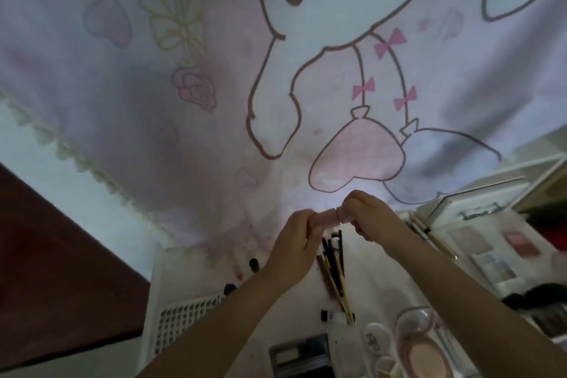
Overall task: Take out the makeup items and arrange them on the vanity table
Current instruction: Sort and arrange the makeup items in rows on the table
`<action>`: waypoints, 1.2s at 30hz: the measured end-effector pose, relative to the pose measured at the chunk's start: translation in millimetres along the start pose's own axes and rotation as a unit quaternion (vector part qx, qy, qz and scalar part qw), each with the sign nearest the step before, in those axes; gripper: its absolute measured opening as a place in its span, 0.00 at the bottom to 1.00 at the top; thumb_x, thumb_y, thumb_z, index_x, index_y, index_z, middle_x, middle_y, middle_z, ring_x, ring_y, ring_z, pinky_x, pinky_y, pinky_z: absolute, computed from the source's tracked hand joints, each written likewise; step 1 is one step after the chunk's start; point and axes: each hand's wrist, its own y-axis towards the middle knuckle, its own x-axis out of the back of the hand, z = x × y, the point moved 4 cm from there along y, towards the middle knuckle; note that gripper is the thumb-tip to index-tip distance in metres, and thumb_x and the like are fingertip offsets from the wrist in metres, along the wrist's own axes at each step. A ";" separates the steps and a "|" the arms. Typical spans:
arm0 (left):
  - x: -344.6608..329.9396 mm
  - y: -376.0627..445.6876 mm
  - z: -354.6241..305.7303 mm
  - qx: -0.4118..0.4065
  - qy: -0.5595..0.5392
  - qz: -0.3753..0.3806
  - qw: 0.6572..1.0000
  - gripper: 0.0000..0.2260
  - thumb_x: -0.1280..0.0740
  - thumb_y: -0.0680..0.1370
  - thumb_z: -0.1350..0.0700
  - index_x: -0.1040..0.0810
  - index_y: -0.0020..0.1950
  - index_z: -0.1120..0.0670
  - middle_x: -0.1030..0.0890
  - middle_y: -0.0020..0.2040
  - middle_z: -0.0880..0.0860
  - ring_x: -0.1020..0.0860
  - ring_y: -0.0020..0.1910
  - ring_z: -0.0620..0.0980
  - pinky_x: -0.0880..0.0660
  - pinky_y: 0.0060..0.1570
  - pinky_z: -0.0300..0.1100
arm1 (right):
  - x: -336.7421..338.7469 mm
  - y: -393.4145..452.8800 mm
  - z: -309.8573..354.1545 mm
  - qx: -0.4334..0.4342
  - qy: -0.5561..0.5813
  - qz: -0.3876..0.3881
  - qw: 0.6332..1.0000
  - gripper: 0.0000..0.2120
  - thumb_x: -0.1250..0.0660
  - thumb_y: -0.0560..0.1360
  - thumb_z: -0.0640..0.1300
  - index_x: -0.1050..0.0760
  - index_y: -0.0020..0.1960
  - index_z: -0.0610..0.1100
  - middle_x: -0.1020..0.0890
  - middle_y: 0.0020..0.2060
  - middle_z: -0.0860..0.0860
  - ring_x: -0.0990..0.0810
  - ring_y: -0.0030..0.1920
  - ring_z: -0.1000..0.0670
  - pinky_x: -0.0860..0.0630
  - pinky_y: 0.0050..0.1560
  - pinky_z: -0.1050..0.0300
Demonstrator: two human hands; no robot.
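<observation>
Small pink tube-like makeup item (327, 218) lies roughly L-R between both grips: left hand (294, 242) pinches left end, right hand (365, 215) clamps right end, above white tabletop (380, 270).

left hand (296, 235) and right hand (365, 213) gripping pink tube (325, 219), above vanity table (276, 310)
</observation>
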 end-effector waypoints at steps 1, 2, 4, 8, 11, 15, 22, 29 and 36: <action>4.4 3.2 -10.4 -0.010 -0.017 0.002 1.000 0.04 0.45 0.80 0.61 0.31 0.48 0.55 0.31 0.39 0.46 0.33 0.36 0.41 0.35 0.37 0.25 | 2.0 -6.9 8.0 0.012 0.000 -0.020 1.000 0.14 0.45 0.75 0.37 0.37 0.31 0.44 0.34 0.28 0.49 0.38 0.28 0.53 0.40 0.25 0.65; 8.2 6.8 -19.6 -0.007 -0.044 0.005 0.999 0.06 0.46 0.81 0.60 0.33 0.45 0.52 0.32 0.36 0.45 0.33 0.33 0.39 0.35 0.34 0.27 | 4.0 -13.8 16.9 0.030 -0.011 -0.048 0.998 0.15 0.46 0.76 0.38 0.39 0.30 0.44 0.35 0.28 0.49 0.38 0.28 0.53 0.41 0.27 0.64; 15.5 14.8 -35.7 0.039 -0.134 0.007 0.990 0.10 0.47 0.81 0.57 0.34 0.41 0.49 0.32 0.31 0.46 0.34 0.26 0.39 0.36 0.28 0.30 | 8.6 -26.9 36.5 0.086 -0.046 -0.120 0.988 0.16 0.45 0.77 0.39 0.38 0.30 0.43 0.35 0.27 0.49 0.37 0.28 0.53 0.39 0.26 0.67; 35.4 27.1 -69.7 0.064 -0.350 0.087 0.930 0.14 0.49 0.82 0.56 0.30 0.56 0.64 0.35 0.25 0.45 0.39 0.20 0.39 0.39 0.22 0.30 | 24.1 -56.1 83.6 0.245 -0.107 -0.236 0.934 0.20 0.44 0.78 0.42 0.40 0.28 0.49 0.33 0.23 0.52 0.34 0.26 0.54 0.37 0.28 0.66; 49.8 32.0 -90.8 0.027 -0.470 0.176 0.865 0.22 0.46 0.76 0.51 0.35 0.63 0.65 0.35 0.22 0.43 0.40 0.19 0.39 0.40 0.20 0.29 | 33.0 -74.8 113.0 0.371 -0.187 -0.260 0.872 0.17 0.46 0.76 0.46 0.41 0.29 0.54 0.31 0.23 0.54 0.34 0.24 0.55 0.38 0.26 0.65; 52.3 38.0 -105.2 0.041 -0.528 0.261 0.807 0.20 0.47 0.72 0.47 0.25 0.53 0.58 0.36 0.21 0.43 0.40 0.18 0.39 0.41 0.19 0.29 | 35.9 -96.5 133.9 0.482 -0.328 -0.279 0.763 0.16 0.47 0.72 0.42 0.29 0.30 0.37 0.32 0.19 0.50 0.36 0.19 0.51 0.43 0.23 0.65; 69.5 44.0 -101.1 -0.104 -0.183 0.187 0.960 0.06 0.40 0.79 0.57 0.27 0.42 0.50 0.26 0.31 0.43 0.27 0.27 0.37 0.29 0.29 0.32 | 50.9 -85.8 112.2 0.367 -0.124 -0.162 0.908 0.09 0.41 0.77 0.44 0.29 0.38 0.50 0.26 0.24 0.59 0.27 0.28 0.57 0.33 0.30 0.70; 83.2 39.8 -126.1 -0.324 0.145 -0.018 0.935 0.17 0.29 0.70 0.54 0.22 0.57 0.59 0.20 0.46 0.55 0.24 0.38 0.48 0.26 0.38 0.38 | 62.4 -76.6 95.0 0.204 0.027 -0.187 0.961 0.15 0.42 0.77 0.47 0.29 0.34 0.43 0.32 0.15 0.55 0.37 0.18 0.59 0.40 0.21 0.71; 73.8 53.4 -136.4 -0.288 0.101 0.123 0.944 0.08 0.36 0.77 0.56 0.23 0.52 0.58 0.21 0.39 0.55 0.25 0.38 0.51 0.32 0.36 0.37 | 74.3 -94.0 105.2 0.287 -0.141 -0.182 0.930 0.08 0.40 0.76 0.43 0.29 0.39 0.51 0.23 0.26 0.60 0.27 0.29 0.62 0.32 0.32 0.72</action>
